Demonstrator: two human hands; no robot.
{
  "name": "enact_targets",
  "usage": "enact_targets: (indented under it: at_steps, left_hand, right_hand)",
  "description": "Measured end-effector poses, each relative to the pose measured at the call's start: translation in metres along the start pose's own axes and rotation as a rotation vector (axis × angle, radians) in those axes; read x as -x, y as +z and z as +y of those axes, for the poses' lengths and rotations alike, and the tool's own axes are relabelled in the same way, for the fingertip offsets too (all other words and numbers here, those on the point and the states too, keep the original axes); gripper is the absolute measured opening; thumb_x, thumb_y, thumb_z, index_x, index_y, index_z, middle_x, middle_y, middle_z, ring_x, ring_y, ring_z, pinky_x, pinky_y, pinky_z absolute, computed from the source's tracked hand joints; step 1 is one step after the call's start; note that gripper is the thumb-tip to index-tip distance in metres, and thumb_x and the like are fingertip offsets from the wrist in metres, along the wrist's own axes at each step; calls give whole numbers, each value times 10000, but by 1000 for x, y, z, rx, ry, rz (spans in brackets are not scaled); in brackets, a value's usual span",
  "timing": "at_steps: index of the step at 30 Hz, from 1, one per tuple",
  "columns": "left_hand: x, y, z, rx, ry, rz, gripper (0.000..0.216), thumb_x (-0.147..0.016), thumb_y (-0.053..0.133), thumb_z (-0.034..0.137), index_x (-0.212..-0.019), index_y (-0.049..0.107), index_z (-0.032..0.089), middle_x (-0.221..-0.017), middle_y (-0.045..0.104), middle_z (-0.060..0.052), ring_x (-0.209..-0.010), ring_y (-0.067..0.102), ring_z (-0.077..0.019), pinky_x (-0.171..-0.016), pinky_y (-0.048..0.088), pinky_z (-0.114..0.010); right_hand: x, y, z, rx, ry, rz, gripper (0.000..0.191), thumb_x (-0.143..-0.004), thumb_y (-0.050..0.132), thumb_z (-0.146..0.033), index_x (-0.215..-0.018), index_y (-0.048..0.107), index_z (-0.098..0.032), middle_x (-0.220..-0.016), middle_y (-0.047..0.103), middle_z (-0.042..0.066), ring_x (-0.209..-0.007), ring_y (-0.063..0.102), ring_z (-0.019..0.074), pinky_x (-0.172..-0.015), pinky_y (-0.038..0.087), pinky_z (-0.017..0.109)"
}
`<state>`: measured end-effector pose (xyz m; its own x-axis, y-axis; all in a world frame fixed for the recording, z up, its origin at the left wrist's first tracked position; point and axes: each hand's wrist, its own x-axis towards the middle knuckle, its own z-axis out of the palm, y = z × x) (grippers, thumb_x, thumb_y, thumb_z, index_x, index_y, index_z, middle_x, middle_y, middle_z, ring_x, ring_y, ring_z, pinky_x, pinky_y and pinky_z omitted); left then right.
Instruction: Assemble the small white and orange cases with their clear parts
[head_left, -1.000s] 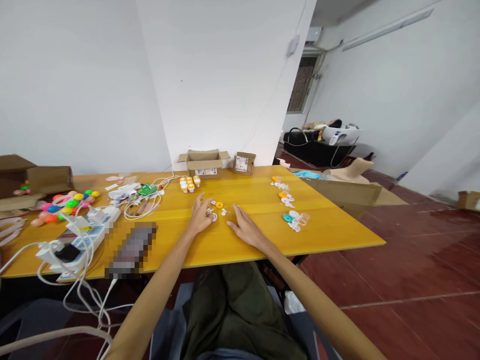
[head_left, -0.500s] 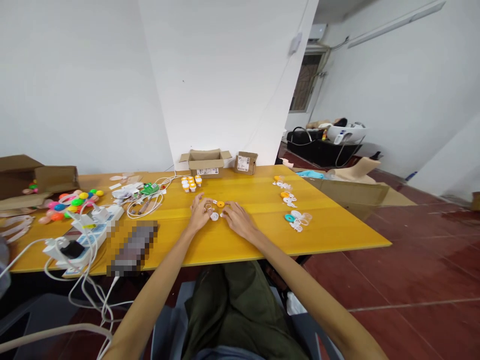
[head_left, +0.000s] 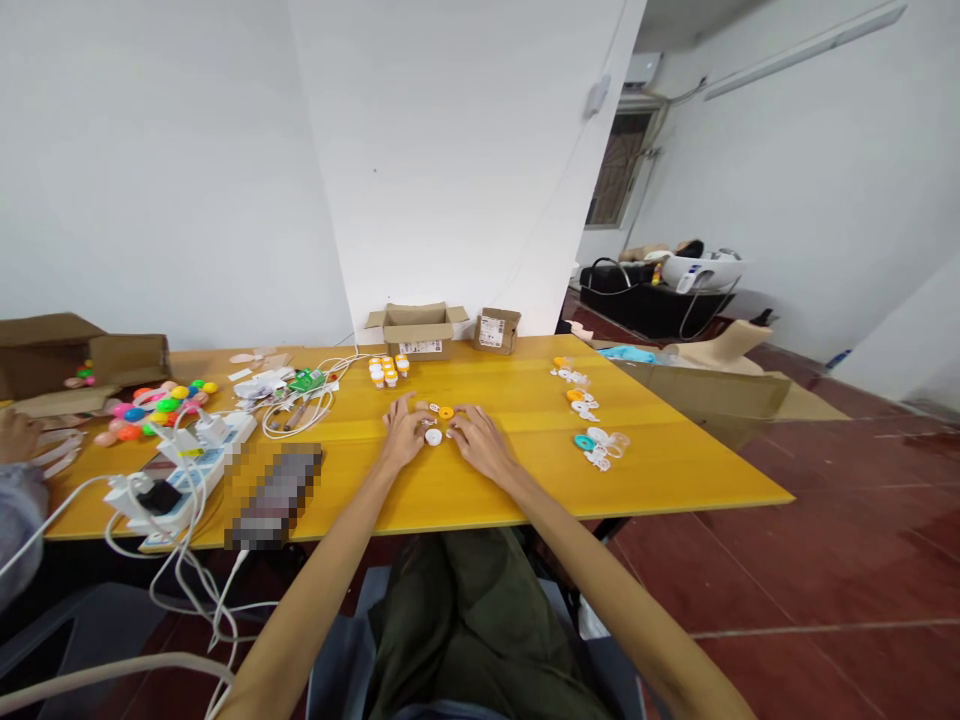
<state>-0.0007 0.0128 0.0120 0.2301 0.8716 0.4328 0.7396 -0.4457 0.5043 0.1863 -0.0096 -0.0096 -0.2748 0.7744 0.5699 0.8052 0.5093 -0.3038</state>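
My left hand (head_left: 405,437) rests on the yellow table (head_left: 465,480) with its fingers spread, just left of a small white round cap (head_left: 433,437). My right hand (head_left: 480,443) lies to the right of that cap, fingers curled toward it and toward tiny white parts by its fingertips. A small orange cap (head_left: 446,412) sits just beyond both hands. Whether either hand pinches a part is too small to see.
A row of small orange-lidded pots (head_left: 389,369) and two open cardboard boxes (head_left: 417,331) stand at the back. More caps and a teal ring (head_left: 581,441) lie right. Power strips with white cables (head_left: 187,465) and coloured balls (head_left: 154,405) lie left. Another person's hand (head_left: 16,435) shows at far left.
My right hand has moved left toward the caps and my left hand. A white cap now lies between the hands. Another person's hand has come into view at far left.
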Motion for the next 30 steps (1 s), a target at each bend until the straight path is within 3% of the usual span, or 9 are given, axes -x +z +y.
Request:
enact_targets:
  at_steps: [5,9,13,20,25,30]
  left_hand:
    - [-1,1,-4,30,42,9,360,-799,574,77,-954,794,317,-1423,557,-59,-1333,431,-332,-1088,384,-575]
    - [-2,2,-7,81,16,98,446,-791,537,55,-1040,777,337,-1392,579,-51,-1296,482,-319,-1076,418,-552]
    - [-5,4,-12,113,-2,120,512,-793,500,45,-1121,753,346,-1373,603,-47,-1266,515,-309,-1052,443,-524]
    - [-9,9,-17,129,-13,71,444,-833,522,77,-1111,752,335,-1255,678,-50,-1177,577,-280,-1031,457,-475]
    - [-9,13,-21,166,-27,95,347,-869,544,140,-1099,746,304,-1199,671,-63,-1165,587,-262,-1025,465,-445]
    - [-8,16,-25,173,-48,92,369,-796,678,192,-1150,707,292,-1258,614,-75,-1216,570,-276,-1036,462,-445]
  right_hand:
    - [2,-5,-11,12,-118,-13,214,-972,545,-208,-1103,708,-257,-1271,650,111,-1181,566,259,-995,472,439]
    - [3,-7,-16,40,-214,-62,226,-992,536,-239,-1112,725,-272,-1337,621,109,-1244,521,259,-1014,445,438]
    - [3,-7,-17,63,-222,-89,243,-1006,530,-280,-1155,721,-294,-1378,597,105,-1282,490,255,-1040,420,444]
    - [3,-6,-19,113,-194,-143,286,-1011,509,-294,-1238,680,-331,-1464,540,84,-1305,459,266,-1044,407,464]
    - [3,-6,-18,117,-163,-53,329,-1006,474,-221,-1261,659,-315,-1383,597,93,-1226,502,261,-1006,424,434]
    - [3,-5,-8,104,-41,86,303,-983,471,-181,-1183,686,-253,-1248,651,118,-1150,537,280,-935,444,415]
